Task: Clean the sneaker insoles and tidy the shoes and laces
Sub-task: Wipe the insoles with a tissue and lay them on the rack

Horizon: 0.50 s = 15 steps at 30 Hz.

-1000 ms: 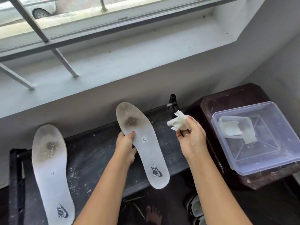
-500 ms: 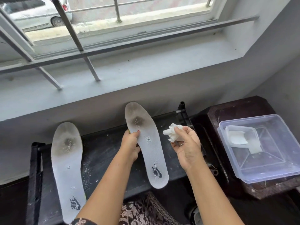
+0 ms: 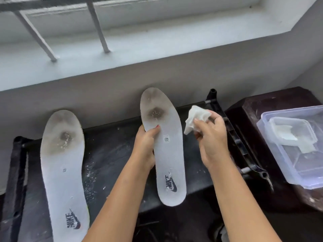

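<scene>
Centre of frame: the left hand (image 3: 146, 145) grips the insole (image 3: 168, 154) by its left edge, long axis running bottom to top, stained forefoot uppermost. The right hand (image 3: 212, 142), pinching a crumpled wipe (image 3: 195, 117), sits just right of the stain and is nearer it. A second insole (image 3: 63, 172) lies lower left on the counter (image 3: 111, 154).

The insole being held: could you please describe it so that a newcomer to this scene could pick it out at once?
Below the window sill sits a black rack with two white insoles. The held insole is the one nearer the clear plastic box. Unlike its neighbour, which lies untouched, the left hand grips it, and the right hand holds a crumpled wipe beside it.
</scene>
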Each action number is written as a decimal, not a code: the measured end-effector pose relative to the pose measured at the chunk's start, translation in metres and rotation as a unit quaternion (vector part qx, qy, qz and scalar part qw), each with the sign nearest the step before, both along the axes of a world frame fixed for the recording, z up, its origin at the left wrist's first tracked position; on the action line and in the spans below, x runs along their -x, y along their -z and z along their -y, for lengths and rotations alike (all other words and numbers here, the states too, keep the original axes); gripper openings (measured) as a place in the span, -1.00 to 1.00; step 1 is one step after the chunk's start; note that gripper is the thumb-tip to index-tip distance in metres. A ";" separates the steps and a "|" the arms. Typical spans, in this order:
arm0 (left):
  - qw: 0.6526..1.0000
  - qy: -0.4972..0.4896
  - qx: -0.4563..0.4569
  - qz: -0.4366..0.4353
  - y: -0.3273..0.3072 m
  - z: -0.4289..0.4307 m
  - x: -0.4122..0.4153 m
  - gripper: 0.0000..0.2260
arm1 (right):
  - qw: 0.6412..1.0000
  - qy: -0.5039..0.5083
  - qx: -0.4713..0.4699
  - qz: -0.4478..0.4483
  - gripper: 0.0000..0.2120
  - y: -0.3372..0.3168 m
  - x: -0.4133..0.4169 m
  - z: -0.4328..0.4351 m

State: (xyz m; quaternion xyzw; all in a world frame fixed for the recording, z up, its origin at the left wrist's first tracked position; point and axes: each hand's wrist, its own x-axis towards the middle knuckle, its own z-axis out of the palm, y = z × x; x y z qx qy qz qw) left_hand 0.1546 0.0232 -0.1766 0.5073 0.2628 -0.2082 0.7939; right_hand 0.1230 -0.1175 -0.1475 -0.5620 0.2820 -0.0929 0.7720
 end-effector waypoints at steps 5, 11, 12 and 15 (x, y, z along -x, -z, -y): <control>0.998 -0.014 0.044 0.037 -0.003 -0.004 0.014 -0.80 | 0.991 -0.037 0.124 0.035 -0.89 0.006 0.015 -0.020; 0.987 -0.099 0.102 0.069 -0.014 -0.014 0.057 -0.68 | 0.949 -0.169 0.267 -0.025 -0.92 -0.001 0.077 -0.030; 0.987 -0.107 0.101 0.071 -0.018 -0.015 0.072 -0.66 | 0.941 -0.185 0.281 -0.042 -0.88 -0.008 0.092 -0.033; 0.989 -0.107 0.090 0.054 -0.032 -0.018 0.119 -0.57 | 0.918 -0.220 0.322 -0.067 -0.83 -0.032 0.136 -0.039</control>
